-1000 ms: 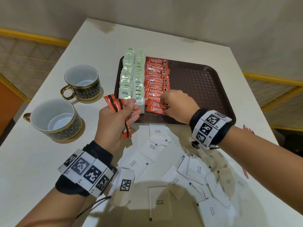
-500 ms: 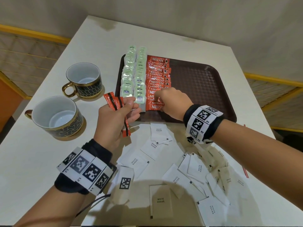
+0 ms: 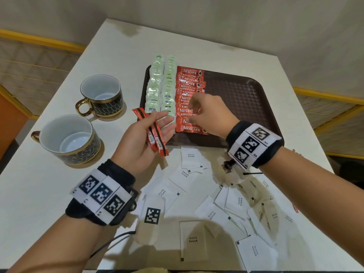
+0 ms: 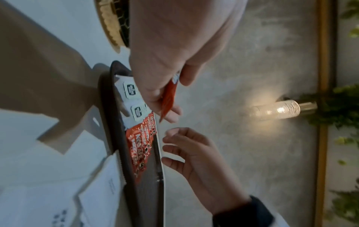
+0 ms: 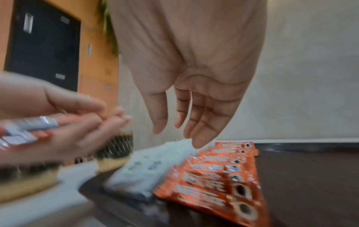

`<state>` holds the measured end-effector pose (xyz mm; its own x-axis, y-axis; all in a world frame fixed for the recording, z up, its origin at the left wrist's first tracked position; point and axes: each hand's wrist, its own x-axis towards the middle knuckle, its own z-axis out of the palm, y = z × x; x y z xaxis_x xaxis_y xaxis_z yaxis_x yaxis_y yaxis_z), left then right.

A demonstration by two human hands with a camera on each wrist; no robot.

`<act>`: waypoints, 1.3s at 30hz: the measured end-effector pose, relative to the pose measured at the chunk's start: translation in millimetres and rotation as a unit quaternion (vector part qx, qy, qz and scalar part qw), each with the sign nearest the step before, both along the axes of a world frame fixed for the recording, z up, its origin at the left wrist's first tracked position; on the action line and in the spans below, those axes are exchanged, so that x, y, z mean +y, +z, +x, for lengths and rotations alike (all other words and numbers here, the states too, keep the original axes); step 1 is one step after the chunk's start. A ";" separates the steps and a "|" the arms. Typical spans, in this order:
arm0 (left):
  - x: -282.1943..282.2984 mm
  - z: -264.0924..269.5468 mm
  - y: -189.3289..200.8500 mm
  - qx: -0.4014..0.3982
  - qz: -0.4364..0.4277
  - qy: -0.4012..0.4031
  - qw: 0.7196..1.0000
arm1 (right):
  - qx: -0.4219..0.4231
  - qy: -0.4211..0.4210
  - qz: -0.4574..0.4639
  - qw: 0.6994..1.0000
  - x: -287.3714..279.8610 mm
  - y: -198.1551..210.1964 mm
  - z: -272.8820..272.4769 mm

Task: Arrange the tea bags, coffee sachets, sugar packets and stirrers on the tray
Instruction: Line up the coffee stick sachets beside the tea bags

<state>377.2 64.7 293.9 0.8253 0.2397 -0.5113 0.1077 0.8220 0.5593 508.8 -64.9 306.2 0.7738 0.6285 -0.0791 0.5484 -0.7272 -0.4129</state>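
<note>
Lifted off the row of red Nescafe coffee sachets point(image 3: 190, 99) it was pressing a moment ago, the right hand point(image 3: 208, 113) now hovers just above them, its fingers point(image 5: 196, 122) loosely spread and holding nothing. Meanwhile the left hand point(image 3: 143, 138) has turned palm up beside the tray's near left corner, with a few narrow red sachet sticks point(image 3: 154, 134) lying across its palm, the thumb pressing them down and the fingers nearly straight. On the brown tray point(image 3: 246, 99), the coffee sachets overlap in one column running from the far edge to the near edge, touching two columns of pale green tea bags point(image 3: 162, 85) along the tray's left side; the tray's right half is bare. White sugar packets point(image 3: 212, 213) lie scattered on the white surface point(image 3: 39, 194) in front of the tray, between the two forearms. Two dark, gold-trimmed cups point(image 3: 84, 123) stand on the surface to the left of the tray.
</note>
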 end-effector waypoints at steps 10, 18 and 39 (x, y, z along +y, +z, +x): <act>-16.4 4.7 8.1 -0.063 -0.009 -0.055 0.996 | 0.108 -0.008 0.188 0.976 -1.8 11.5 -84.2; -7.6 -0.9 0.5 -0.022 0.099 0.012 0.995 | 0.367 -0.179 0.360 0.839 -31.6 15.6 -87.8; -34.8 -18.7 9.9 -0.033 0.156 -0.043 0.986 | 0.422 -0.260 0.534 0.685 -46.6 18.0 -125.3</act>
